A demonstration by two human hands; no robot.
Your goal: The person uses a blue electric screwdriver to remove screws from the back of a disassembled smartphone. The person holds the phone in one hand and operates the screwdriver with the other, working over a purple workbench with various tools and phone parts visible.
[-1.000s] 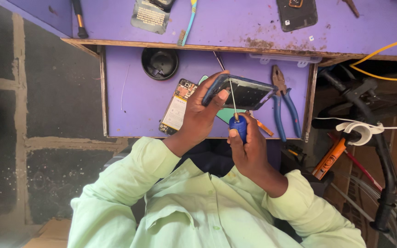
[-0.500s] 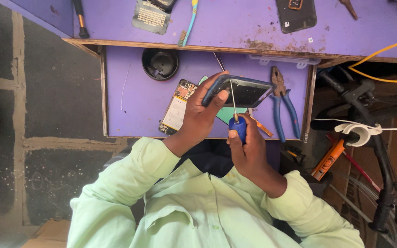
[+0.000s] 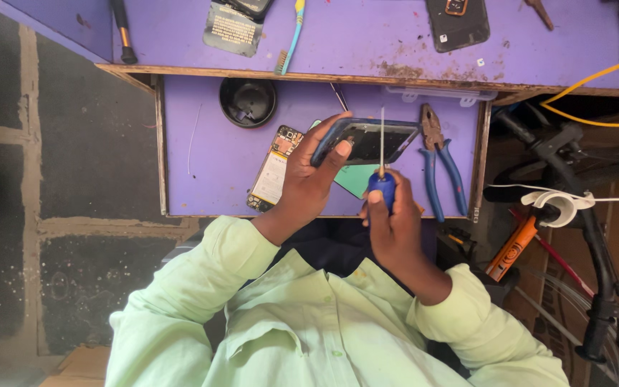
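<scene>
The left hand (image 3: pixel 308 188) is clamped on a dark, opened phone body with a blue rim (image 3: pixel 367 140), held above the purple surface (image 3: pixel 209 143). Just beside it, the right hand (image 3: pixel 394 231) is wrapped around a blue-handled screwdriver (image 3: pixel 382 185) whose thin shaft points away from the person, crossing the phone's long axis.

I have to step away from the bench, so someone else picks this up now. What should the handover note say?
Left hand: grips the phone frame, held tilted above the purple pull-out shelf.
Right hand: holds the blue-handled screwdriver upright, its thin shaft reaching up over the frame.
Nearby: an opened phone with its battery showing lies on the shelf by the left hand; blue-handled pliers lie to the right; a black round dish sits at the back.
Done: the phone is already apart.
Left: screwdriver work on the frame is in progress; which screw cannot be seen.
</scene>
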